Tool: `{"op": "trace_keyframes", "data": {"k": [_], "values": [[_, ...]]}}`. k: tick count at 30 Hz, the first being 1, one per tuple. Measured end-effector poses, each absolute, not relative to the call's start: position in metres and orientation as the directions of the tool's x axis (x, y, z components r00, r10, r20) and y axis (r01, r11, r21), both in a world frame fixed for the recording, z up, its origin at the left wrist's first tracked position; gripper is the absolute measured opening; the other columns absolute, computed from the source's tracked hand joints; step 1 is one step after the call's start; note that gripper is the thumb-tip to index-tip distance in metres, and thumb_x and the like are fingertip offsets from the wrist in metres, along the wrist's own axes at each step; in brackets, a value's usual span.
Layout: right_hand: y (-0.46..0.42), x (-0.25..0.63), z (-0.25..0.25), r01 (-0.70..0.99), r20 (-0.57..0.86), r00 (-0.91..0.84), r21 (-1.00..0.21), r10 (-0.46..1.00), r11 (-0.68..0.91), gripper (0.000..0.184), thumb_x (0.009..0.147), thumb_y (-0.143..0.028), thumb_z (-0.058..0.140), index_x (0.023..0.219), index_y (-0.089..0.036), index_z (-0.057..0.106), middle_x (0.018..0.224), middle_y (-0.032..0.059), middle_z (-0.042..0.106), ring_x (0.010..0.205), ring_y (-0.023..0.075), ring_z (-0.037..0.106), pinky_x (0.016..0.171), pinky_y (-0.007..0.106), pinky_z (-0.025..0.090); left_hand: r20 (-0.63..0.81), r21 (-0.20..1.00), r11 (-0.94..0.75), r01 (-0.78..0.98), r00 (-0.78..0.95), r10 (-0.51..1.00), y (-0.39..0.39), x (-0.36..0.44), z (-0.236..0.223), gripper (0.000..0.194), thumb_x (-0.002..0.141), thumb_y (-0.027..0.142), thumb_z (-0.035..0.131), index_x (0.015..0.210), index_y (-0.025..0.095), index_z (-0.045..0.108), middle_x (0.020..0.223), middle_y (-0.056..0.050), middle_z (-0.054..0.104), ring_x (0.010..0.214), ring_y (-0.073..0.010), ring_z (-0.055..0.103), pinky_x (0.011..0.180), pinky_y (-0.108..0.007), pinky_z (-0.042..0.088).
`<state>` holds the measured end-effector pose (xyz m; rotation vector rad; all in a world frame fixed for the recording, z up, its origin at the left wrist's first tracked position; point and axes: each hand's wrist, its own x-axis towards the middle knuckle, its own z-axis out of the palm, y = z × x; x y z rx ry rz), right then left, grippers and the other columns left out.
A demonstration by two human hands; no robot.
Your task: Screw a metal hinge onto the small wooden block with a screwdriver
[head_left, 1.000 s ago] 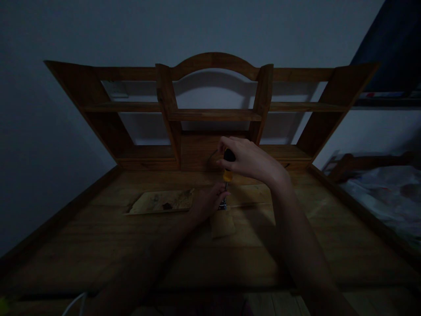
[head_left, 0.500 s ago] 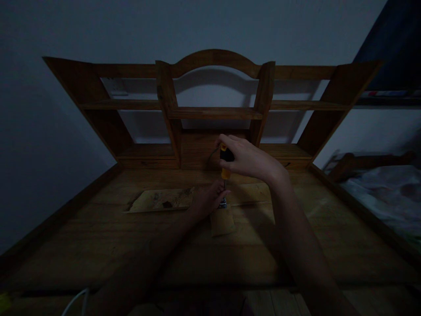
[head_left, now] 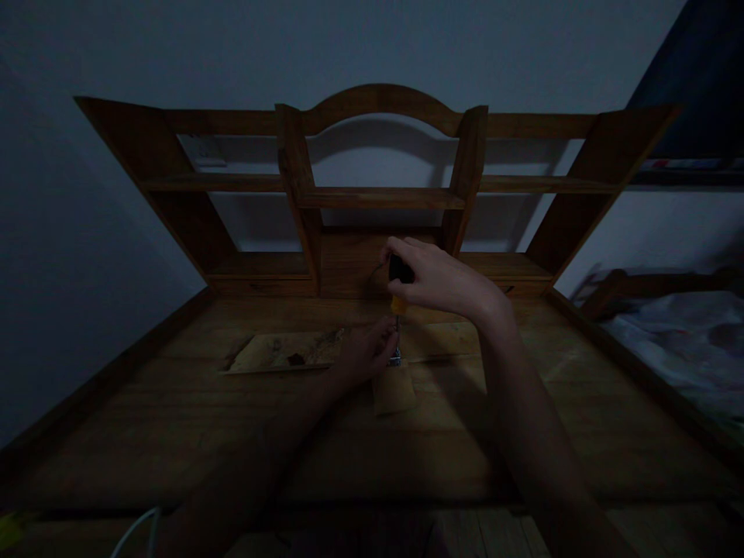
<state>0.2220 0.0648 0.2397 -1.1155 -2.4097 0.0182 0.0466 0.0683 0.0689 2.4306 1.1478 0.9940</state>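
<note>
My right hand (head_left: 433,271) is wrapped round the black and yellow handle of a screwdriver (head_left: 398,304), held upright with its shaft pointing down. Below it, my left hand (head_left: 369,349) has thumb and fingers pinched together beside the shaft's lower end. What those fingers hold is too small and dark to make out. A shiny metal piece, perhaps a hinge (head_left: 396,359), shows just under the left fingertips. It lies at the far edge of a small wooden block (head_left: 394,391). A longer, rough-edged wooden board (head_left: 273,353) lies behind and to the left, partly covered by my left hand.
Everything rests on a wooden desk top (head_left: 174,426). A wooden shelf unit (head_left: 380,199) with small drawers stands along its back against the wall. A white cable (head_left: 135,531) curves at the lower left. At the right is a bed (head_left: 680,333) with pale bedding.
My left thumb has drawn in closer to the fingers beside the screwdriver shaft. My right hand and the screwdriver have barely moved.
</note>
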Motion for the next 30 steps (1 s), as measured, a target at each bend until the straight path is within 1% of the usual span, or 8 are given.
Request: {"op": "trace_keyframes", "data": {"k": [4, 7, 9, 13, 17, 20, 25, 30], "values": [[0.068, 0.223, 0.239, 0.731, 0.444, -0.524, -0.203, 0.727, 0.651, 0.017, 0.089, -0.035, 0.059, 0.099, -0.022, 0.056, 0.098, 0.0048, 0.065, 0.091, 0.0205, 0.060, 0.081, 0.033, 0.043, 0.424, 0.514, -0.714, 0.475, 0.583, 0.693, 0.071, 0.044, 0.075, 0.025, 0.086, 0.017, 0.054, 0.111, 0.022, 0.055, 0.106, -0.004, 0.068, 0.089, -0.0185, 0.066, 0.080, -0.029, 0.052], [0.069, 0.223, 0.240, 0.750, 0.447, -0.509, -0.188, 0.735, 0.634, 0.010, 0.087, -0.030, 0.058, 0.093, -0.021, 0.056, 0.094, 0.0043, 0.065, 0.088, 0.0199, 0.060, 0.080, 0.033, 0.043, 0.406, 0.532, -0.755, 0.384, 0.667, 0.625, 0.076, 0.042, 0.076, 0.021, 0.085, 0.017, 0.057, 0.106, 0.021, 0.058, 0.112, -0.006, 0.065, 0.104, -0.0208, 0.062, 0.094, -0.034, 0.050], [0.067, 0.224, 0.241, 0.746, 0.445, -0.519, -0.182, 0.730, 0.641, 0.012, 0.084, -0.025, 0.057, 0.096, -0.021, 0.056, 0.098, 0.0047, 0.064, 0.091, 0.0207, 0.060, 0.083, 0.034, 0.043, 0.391, 0.544, -0.761, 0.354, 0.696, 0.603, 0.082, 0.038, 0.073, 0.016, 0.087, 0.021, 0.059, 0.103, 0.022, 0.063, 0.111, -0.005, 0.064, 0.107, -0.0211, 0.060, 0.098, -0.036, 0.049], [0.065, 0.223, 0.241, 0.725, 0.436, -0.529, -0.214, 0.728, 0.655, 0.022, 0.083, -0.025, 0.058, 0.104, -0.022, 0.056, 0.105, 0.0057, 0.064, 0.097, 0.0220, 0.060, 0.087, 0.034, 0.043, 0.359, 0.626, -0.712, 0.319, 0.692, 0.626, 0.095, 0.030, 0.066, 0.012, 0.089, 0.032, 0.064, 0.093, 0.022, 0.068, 0.103, -0.003, 0.065, 0.098, -0.0185, 0.063, 0.091, -0.033, 0.050], [0.068, 0.223, 0.240, 0.711, 0.451, -0.533, -0.220, 0.716, 0.668, 0.018, 0.089, -0.034, 0.057, 0.102, -0.022, 0.057, 0.101, 0.0053, 0.066, 0.095, 0.0219, 0.061, 0.086, 0.034, 0.042, 0.314, 0.701, -0.654, 0.287, 0.698, 0.643, 0.102, 0.027, 0.065, 0.016, 0.088, 0.036, 0.067, 0.090, 0.020, 0.070, 0.095, -0.003, 0.066, 0.090, -0.0168, 0.064, 0.084, -0.030, 0.052], [0.068, 0.223, 0.240, 0.717, 0.448, -0.540, -0.197, 0.712, 0.668, 0.014, 0.090, -0.030, 0.055, 0.101, -0.022, 0.058, 0.101, 0.0053, 0.066, 0.096, 0.0216, 0.061, 0.086, 0.033, 0.042, 0.271, 0.725, -0.624, 0.291, 0.712, 0.648, 0.101, 0.028, 0.067, 0.017, 0.088, 0.036, 0.066, 0.090, 0.019, 0.069, 0.095, -0.003, 0.066, 0.091, -0.0168, 0.064, 0.085, -0.029, 0.051], [0.063, 0.221, 0.242, 0.719, 0.437, -0.542, -0.202, 0.718, 0.665, 0.025, 0.084, -0.026, 0.056, 0.109, -0.022, 0.057, 0.110, 0.0062, 0.064, 0.100, 0.0223, 0.059, 0.088, 0.033, 0.043, 0.271, 0.680, -0.652, 0.336, 0.711, 0.649, 0.101, 0.028, 0.064, 0.014, 0.090, 0.033, 0.063, 0.096, 0.020, 0.066, 0.100, -0.002, 0.067, 0.096, -0.0176, 0.063, 0.089, -0.031, 0.049], [0.067, 0.220, 0.241, 0.712, 0.441, -0.543, -0.210, 0.715, 0.670, 0.018, 0.090, -0.033, 0.055, 0.103, -0.022, 0.059, 0.102, 0.0053, 0.066, 0.095, 0.0214, 0.061, 0.087, 0.033, 0.043, 0.290, 0.620, -0.693, 0.367, 0.714, 0.637, 0.102, 0.030, 0.056, 0.012, 0.090, 0.030, 0.060, 0.099, 0.022, 0.064, 0.103, -0.002, 0.064, 0.100, -0.0188, 0.060, 0.092, -0.032, 0.048]]}}
